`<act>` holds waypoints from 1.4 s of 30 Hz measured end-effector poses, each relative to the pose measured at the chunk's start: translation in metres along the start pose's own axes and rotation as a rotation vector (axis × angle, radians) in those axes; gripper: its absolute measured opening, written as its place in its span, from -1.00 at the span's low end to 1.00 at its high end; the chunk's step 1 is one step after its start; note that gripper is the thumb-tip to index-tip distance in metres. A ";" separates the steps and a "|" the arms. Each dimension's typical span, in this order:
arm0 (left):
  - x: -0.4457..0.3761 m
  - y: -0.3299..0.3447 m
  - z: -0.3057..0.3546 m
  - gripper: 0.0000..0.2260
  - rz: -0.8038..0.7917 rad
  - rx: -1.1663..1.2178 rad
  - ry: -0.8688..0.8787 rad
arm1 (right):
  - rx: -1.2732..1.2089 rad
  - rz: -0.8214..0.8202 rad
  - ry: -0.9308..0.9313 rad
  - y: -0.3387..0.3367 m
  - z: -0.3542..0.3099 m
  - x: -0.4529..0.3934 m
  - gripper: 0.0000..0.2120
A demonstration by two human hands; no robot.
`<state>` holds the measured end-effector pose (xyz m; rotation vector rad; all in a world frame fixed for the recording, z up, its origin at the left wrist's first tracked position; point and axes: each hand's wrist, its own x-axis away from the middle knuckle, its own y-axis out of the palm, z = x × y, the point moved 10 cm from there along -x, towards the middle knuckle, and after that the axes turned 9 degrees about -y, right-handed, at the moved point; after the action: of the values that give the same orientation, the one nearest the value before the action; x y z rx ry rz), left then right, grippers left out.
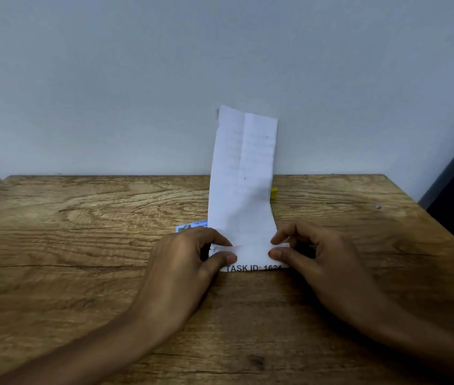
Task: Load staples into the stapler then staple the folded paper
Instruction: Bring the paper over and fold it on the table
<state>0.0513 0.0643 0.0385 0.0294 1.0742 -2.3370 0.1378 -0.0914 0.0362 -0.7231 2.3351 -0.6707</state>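
Paper point(243, 173), thin and floppy, is pinched at its folded near edge between thumb and fingertips of my left hand point(184, 262) and right hand point(320, 259), low over the wooden table point(81, 218), its long tail standing up; I'd grip the fold.

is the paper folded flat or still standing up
Mostly standing: the paper rises upright, only its bottom strip folded over and pinched by the left hand and right hand.

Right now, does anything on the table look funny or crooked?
Yes, the paper. Most of it stands up off the table and leans a bit, instead of lying flat. The left hand and right hand pinch only its folded bottom edge. Two small things peek out behind it.
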 end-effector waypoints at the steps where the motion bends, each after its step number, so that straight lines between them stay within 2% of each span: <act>1: 0.000 0.000 0.001 -0.97 0.000 -0.002 -0.001 | 0.006 -0.001 -0.003 0.000 0.000 0.000 -0.93; 8: 0.002 0.000 -0.001 -0.88 0.030 -0.040 -0.044 | 0.069 0.030 -0.047 -0.002 -0.008 -0.001 -0.93; 15: 0.004 0.000 0.007 -0.69 0.026 -0.071 -0.041 | 0.227 -0.017 -0.135 0.006 -0.010 -0.006 -0.96; 18: 0.004 0.004 0.002 -0.71 0.010 -0.072 -0.038 | 0.432 -0.031 -0.308 0.011 -0.024 -0.004 -0.94; 21: 0.001 0.003 -0.009 -0.81 0.021 -0.059 -0.095 | 0.721 -0.023 -0.495 0.018 -0.042 0.004 -0.94; 24: -0.001 0.002 -0.016 -0.71 0.050 -0.097 -0.145 | 0.785 -0.007 -0.697 0.026 -0.066 0.020 -0.83; 26: -0.001 0.003 -0.015 -0.67 0.051 -0.118 -0.147 | 0.756 -0.078 -0.767 0.035 -0.072 0.026 -0.73; 31: -0.001 0.003 -0.013 -0.66 0.054 -0.064 -0.121 | 0.841 -0.234 -0.746 0.056 -0.065 0.035 -0.65; 36: -0.004 0.005 -0.014 -0.67 0.035 -0.019 -0.113 | 1.001 -0.176 -0.654 0.050 -0.062 0.035 -0.67; 40: -0.002 0.018 -0.013 -0.67 -0.097 0.058 -0.088 | 1.017 -0.135 -0.633 0.050 -0.062 0.034 -0.70; 42: -0.002 0.023 -0.011 -0.67 -0.149 0.088 -0.084 | 0.991 -0.167 -0.607 0.051 -0.058 0.035 -0.56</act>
<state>0.0621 0.0609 0.0162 -0.1184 0.9612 -2.4944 0.0586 -0.0603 0.0321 -0.5276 1.1715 -1.3103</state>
